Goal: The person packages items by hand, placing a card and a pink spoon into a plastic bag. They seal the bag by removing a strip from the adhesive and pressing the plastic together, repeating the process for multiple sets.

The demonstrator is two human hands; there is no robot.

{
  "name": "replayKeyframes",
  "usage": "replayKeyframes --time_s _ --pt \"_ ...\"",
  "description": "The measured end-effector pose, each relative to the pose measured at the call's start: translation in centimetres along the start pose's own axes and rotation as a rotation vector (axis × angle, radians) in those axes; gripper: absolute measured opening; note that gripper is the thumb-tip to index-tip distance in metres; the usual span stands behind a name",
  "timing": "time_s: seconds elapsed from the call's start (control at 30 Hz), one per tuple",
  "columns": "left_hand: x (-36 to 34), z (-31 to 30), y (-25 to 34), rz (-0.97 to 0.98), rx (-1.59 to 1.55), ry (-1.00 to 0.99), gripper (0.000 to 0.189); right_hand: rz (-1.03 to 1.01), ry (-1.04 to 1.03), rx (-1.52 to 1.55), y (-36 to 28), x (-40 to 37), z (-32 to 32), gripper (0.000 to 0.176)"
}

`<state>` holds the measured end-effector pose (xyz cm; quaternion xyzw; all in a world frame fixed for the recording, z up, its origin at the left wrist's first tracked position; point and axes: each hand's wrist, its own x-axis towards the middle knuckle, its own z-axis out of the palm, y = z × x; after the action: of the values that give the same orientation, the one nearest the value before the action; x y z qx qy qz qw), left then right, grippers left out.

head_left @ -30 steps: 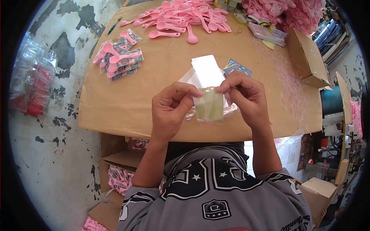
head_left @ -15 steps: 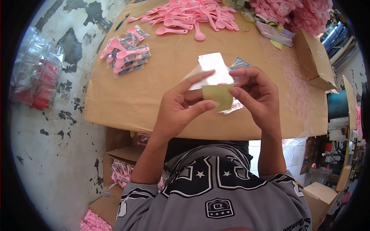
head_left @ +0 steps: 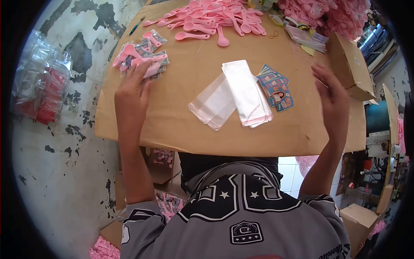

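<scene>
At the left of the table, my left hand (head_left: 133,86) is over the pile of bagged pink spoons with printed cards (head_left: 129,52). Its fingers and thumb close around a pink spoon packet (head_left: 152,69), partly hidden by the hand. My right hand (head_left: 331,90) is raised above the table's right side, fingers loosely bent and apart, holding nothing. Between the hands lie a stack of clear plastic bags (head_left: 246,93) and a single bag (head_left: 213,103) fanned out beside it. Blue printed cards (head_left: 278,90) are spread right against the stack.
Loose pink measuring spoons (head_left: 207,19) heap at the far edge. More pink spoons in plastic (head_left: 325,15) stand at the back right, near a cardboard box (head_left: 353,64). A pen (head_left: 137,26) lies at the back left. Open boxes with bagged spoons (head_left: 168,205) sit below the table.
My hands have parted from the middle, where they held a yellowish-backed piece. The left has gone to the spoon pile, the right outward. Clear film strands on the table's right no longer show.
</scene>
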<state>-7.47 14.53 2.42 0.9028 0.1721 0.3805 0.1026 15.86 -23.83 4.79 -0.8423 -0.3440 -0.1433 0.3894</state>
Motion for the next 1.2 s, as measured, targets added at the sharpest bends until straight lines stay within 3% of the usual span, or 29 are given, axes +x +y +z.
replayKeyframes --time_s 0.07,0.1,0.17,0.27,0.37,0.4,0.5,0.6,0.7,0.8,1.0,1.2 --pt "-0.8 0.6 -1.1 -0.024 0.043 -0.12 0.036 -0.011 0.039 -0.281 0.9 -0.6 0.8 0.04" --pt "-0.9 0.6 -0.5 -0.1 -0.087 -0.132 0.034 -0.013 0.06 -0.419 1.4 -1.0 1.2 0.043" --pt "-1.4 1.0 1.7 -0.265 -0.359 -0.167 0.032 0.195 0.048 -0.125 0.1 -0.8 1.9 0.038" --pt "-1.5 2.9 4.0 -0.095 -0.33 -0.346 0.03 0.24 -0.027 -0.059 -1.1 -0.4 2.8 0.031" --pt "-0.8 5.1 6.0 -0.068 -0.338 -0.483 0.032 0.192 -0.15 -0.168 -1.8 0.0 3.2 0.024" --pt "-0.6 6.1 5.9 -0.013 -0.295 -0.45 0.035 0.094 -0.148 -0.224 -1.0 -0.3 3.5 0.031" --pt "-0.3 7.3 5.7 0.086 -0.106 -0.491 0.036 0.229 -0.25 -0.304 -0.5 -1.5 4.6 0.036" --pt "-0.1 7.9 5.1 0.062 -0.164 -0.583 0.033 0.252 -0.253 -0.161 0.6 -1.9 5.5 0.039" --pt "0.9 7.9 4.3 -0.054 -0.333 -0.719 0.028 0.423 -0.266 -0.034 0.7 -1.4 5.1 0.035" --pt "2.3 7.0 4.3 -0.304 -0.475 -0.826 0.022 0.53 -0.274 0.031 1.3 -1.0 4.7 0.031" --pt "3.1 6.2 4.2 -0.32 -0.505 -0.722 0.024 0.122 0.106 -0.114 4.0 -1.6 6.0 0.023" --pt "3.5 6.7 1.6 -0.335 -0.532 -0.802 0.022 0.23 0.161 0.17 2.0 -1.4 5.5 0.027"
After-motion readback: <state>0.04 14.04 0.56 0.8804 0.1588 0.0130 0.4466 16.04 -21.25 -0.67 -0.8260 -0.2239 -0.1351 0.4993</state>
